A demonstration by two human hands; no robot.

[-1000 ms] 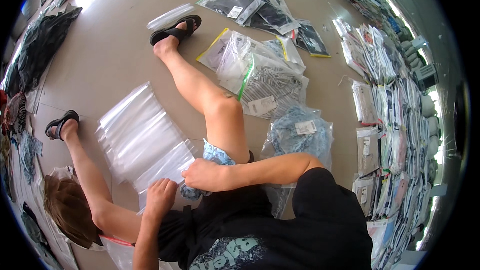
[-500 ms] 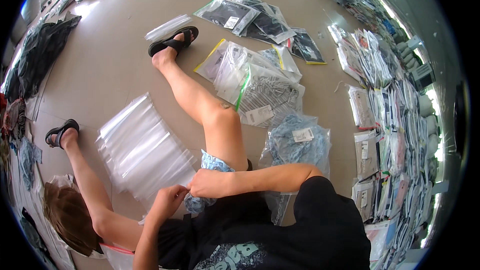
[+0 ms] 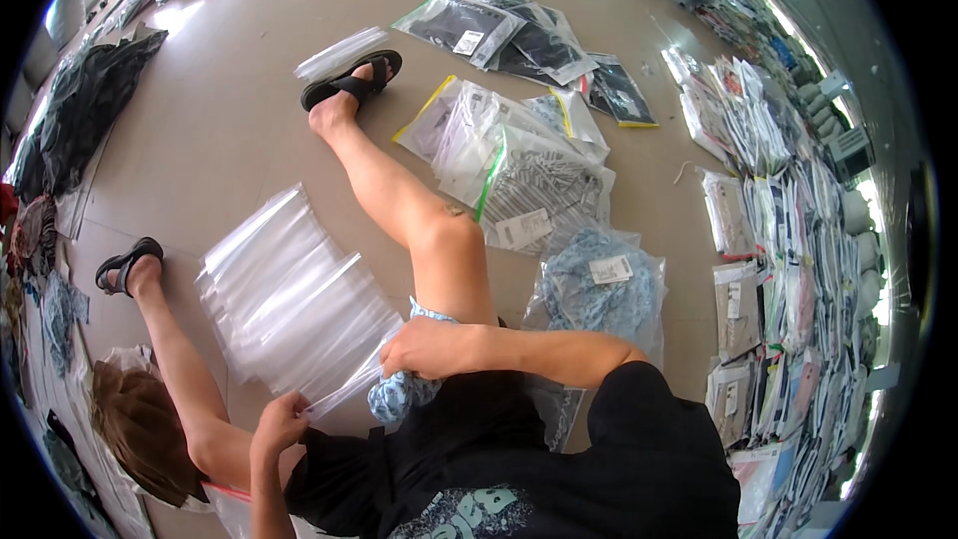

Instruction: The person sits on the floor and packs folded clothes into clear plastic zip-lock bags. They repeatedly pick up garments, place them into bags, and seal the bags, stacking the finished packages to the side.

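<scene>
Plastic bag (image 3: 344, 392) taut between left hand (image 3: 282, 423), with fingers pinched on one edge, and right hand (image 3: 431, 347), with fingers curled on another, above blue cloth (image 3: 397, 402); fanned clear bags (image 3: 284, 289) at left.

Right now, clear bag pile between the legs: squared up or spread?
Spread: the clear bag pile lies fanned over the floor, edges overlapping in steps.

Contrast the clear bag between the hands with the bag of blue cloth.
The clear bag looks empty; the bag of blue cloth is filled. The clear bag stretches between left hand and right hand, while the bag of blue cloth lies on the floor. Both are transparent.
</scene>
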